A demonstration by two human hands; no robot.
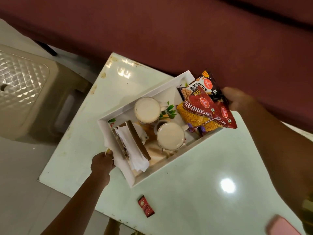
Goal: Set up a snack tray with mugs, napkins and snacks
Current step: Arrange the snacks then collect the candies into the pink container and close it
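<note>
A white rectangular tray [116, 168] sits tilted on a pale glossy table [194, 180]. Inside stand two mugs, one [147, 110] further back and one [170, 136] nearer. A brown napkin holder [138, 139] with white napkins [133, 155] stands at the tray's left end. My left hand [102, 162] grips the tray's left rim together with a napkin. My right hand [236, 99] holds several snack packets [201, 107] over the tray's right end: a dark salted peanuts pack and red-and-yellow aloo bhujia sev packs.
A small red sachet [146, 206] lies on the table near its front edge. A beige plastic stool [30, 85] stands to the left on the light floor. A maroon sofa [169, 31] runs behind the table. A pink object [281, 226] shows at the bottom right.
</note>
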